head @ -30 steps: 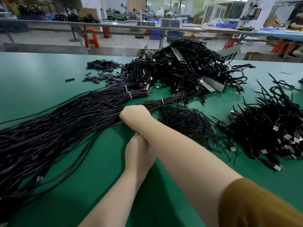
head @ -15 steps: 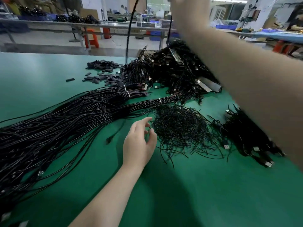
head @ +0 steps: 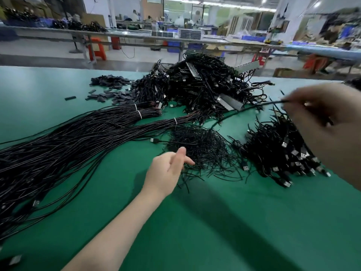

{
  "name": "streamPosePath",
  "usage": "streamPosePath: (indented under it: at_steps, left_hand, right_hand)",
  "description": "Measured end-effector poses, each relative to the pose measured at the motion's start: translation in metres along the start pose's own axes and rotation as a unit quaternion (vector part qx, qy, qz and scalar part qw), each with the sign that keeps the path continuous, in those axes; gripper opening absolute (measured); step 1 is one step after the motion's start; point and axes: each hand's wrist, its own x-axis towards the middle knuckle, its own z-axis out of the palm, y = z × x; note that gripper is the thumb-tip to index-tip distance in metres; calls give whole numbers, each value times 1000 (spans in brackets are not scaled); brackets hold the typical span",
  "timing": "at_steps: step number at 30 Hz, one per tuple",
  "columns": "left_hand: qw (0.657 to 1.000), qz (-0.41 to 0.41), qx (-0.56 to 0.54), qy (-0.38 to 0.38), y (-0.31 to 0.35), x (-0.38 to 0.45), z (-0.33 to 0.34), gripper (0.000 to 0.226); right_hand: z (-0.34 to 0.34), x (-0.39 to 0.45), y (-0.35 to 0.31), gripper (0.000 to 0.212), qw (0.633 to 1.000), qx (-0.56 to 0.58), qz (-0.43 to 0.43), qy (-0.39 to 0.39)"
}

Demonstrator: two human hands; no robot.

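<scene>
**One lead lifted clear of the heap**

At the right edge of the frame, blurred, the right hand point(head: 320, 118) pinches a single black cable point(head: 271, 103) near its end, above the green bench point(head: 214, 222). The cable trails down and left toward centre frame. The left hand point(head: 166, 171), lower centre, has loose fingers and holds nothing, hovering at the near edge of a tangle of thin wires point(head: 201, 147). The cable looks light, limp and smooth-jacketed, and likely to snag on its neighbours, so a grip close to the plug end seems surest. Below the right hand lies a heap of plug-ended leads point(head: 277, 153). Long bundles point(head: 78, 143) cinched with white ties point(head: 175, 120) sweep to the left edge, and a larger pile point(head: 205, 85) sits at top centre. No brand or lettering is legible.
</scene>
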Motion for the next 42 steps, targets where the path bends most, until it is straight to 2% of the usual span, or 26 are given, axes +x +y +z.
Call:
streamPosePath:
  at_steps: [1, 2, 4, 5, 7, 9, 11, 15, 18, 21, 23, 24, 26, 28, 30, 32, 35, 39, 42]
  left_hand:
    - [993, -79, -62, -69, 12, -1, 7, 77]
    - [966, -169, -141, -134, 22, -1, 13, 84]
    - [874, -298, -323, -206, 38, 5, 21, 93]
    - [829, -333, -397, -209, 44, 9, 23, 93]
    - [765, -355, -500, -199, 54, 20, 21, 91]
    - [726, -347, -574, -148, 62, 32, 15, 81]
    - [709, -341, -613, -71, 67, 46, 7, 61]
    - [712, -330, -619, 16, 65, 65, -19, 45]
    - [717, -312, -620, 61, 58, 71, -41, 31]
    - [724, -306, -609, 108, 53, 71, -55, 27]
    - [747, -295, -586, 109, 53, 68, -55, 30]
    - [761, -285, -575, 100, 55, 66, -54, 30]
    - [782, -261, -562, 63, 61, 61, -48, 31]
    - [798, -240, -553, 11, 69, 58, -41, 31]
    - [814, -222, -536, -34, 74, 56, -37, 32]
    - [832, -200, -514, -56, 77, 55, -36, 34]
    - [858, -167, -480, -72, 79, 56, -44, 32]
    - [895, -151, -408, -100, 80, 60, -53, 40]
    - [892, -147, -407, -133, 79, 62, -57, 46]
  right_hand:
    - [-10, -8, 3, 11, 1000, 13, 3, 13]
    - [-14, -26, 1, 13, 1000, 12, 3, 2]
    - [-22, -49, 7, 11, 1000, 8, 10, 2]
    - [-24, -58, 4, 11, 1000, 8, 16, -4]
    - [-23, -96, 7, 17, 999, 12, 43, -1]
    - [-25, -125, 5, 26, 996, 23, 71, -45]
    - [-19, -149, 6, 33, 989, 7, 124, -84]
    - [-20, -187, 33, 36, 975, -57, 177, -124]
    - [-28, -202, 57, 47, 954, -89, 233, -165]
    - [-27, -202, 67, 39, 932, -147, 249, -216]
    - [-19, -192, 69, 49, 926, -177, 229, -243]
    - [-13, -180, 65, 48, 926, -202, 218, -235]
    - [7, -151, 46, 23, 929, -218, 203, -218]
    - [34, -116, 22, 45, 952, -88, 204, -210]
    - [67, -78, -4, 51, 960, 40, 204, -186]
    - [97, -41, -23, 45, 947, 121, 219, -203]
    - [125, -1, -42, 23, 920, 215, 235, -229]
    - [137, 24, -53, 31, 860, 393, 261, -194]
    - [143, 30, -50, 35, 827, 448, 252, -226]
